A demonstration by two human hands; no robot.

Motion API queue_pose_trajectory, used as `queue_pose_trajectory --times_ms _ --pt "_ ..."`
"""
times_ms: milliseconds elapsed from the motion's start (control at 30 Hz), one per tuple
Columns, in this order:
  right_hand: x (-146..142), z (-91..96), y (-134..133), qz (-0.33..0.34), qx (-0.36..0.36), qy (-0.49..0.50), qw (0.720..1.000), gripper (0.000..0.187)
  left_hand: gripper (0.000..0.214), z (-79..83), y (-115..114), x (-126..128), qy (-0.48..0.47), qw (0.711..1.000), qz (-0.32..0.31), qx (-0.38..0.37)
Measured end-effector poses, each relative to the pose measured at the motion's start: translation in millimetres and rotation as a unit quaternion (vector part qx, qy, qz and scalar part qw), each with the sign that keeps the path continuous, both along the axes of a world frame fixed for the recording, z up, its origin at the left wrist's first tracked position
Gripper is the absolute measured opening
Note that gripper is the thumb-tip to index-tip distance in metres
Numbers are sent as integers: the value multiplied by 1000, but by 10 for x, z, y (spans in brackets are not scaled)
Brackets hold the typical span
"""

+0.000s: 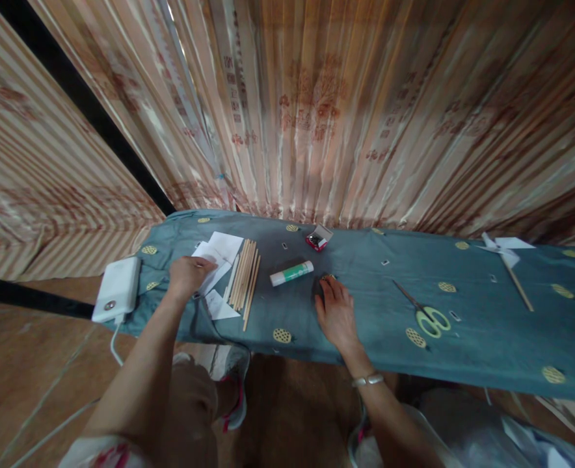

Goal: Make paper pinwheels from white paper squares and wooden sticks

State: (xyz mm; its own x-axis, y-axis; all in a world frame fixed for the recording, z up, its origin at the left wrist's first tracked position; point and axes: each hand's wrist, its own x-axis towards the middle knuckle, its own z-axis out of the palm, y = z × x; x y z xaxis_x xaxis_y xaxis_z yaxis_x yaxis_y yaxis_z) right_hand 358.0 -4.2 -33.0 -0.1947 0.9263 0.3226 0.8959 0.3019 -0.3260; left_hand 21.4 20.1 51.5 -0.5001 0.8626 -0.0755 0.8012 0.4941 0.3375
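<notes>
My left hand [188, 278] is over a small pile of white paper pieces [227, 245] at the left of the cloth-covered table. Its thumb and fingers close on the edge of one sheet. Right beside the pile lies a bundle of thin wooden sticks [242, 279], with a white paper triangle [222, 308] partly under it. My right hand [337, 313] rests palm down on the cloth, fingers extended and holding nothing that shows. A green and white glue stick [292, 273] lies between the hands. Behind it stands a small open red box [315, 242] with dark bits inside.
Green-handled scissors [432, 321] lie right of my right hand. Farther right is a paper pinwheel [503, 252] on a stick. A white power bank [118, 288] with a cable sits at the left end. A striped curtain [317, 117] hangs behind the blue-green tablecloth [365, 331].
</notes>
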Motion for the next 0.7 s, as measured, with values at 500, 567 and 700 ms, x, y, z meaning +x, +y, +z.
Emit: queue_pose_trajectory --times_ms 500,567,700 --pt "1 -9 2 -2 -6 2 1000 39 23 -44 -1 -57 -32 997 10 70" --pt "4 -20 5 -1 -9 11 1000 39 22 -14 1 -52 -32 996 13 80" --pt "47 -38 30 2 -3 87 996 40 20 164 -10 94 -53 984 -7 169"
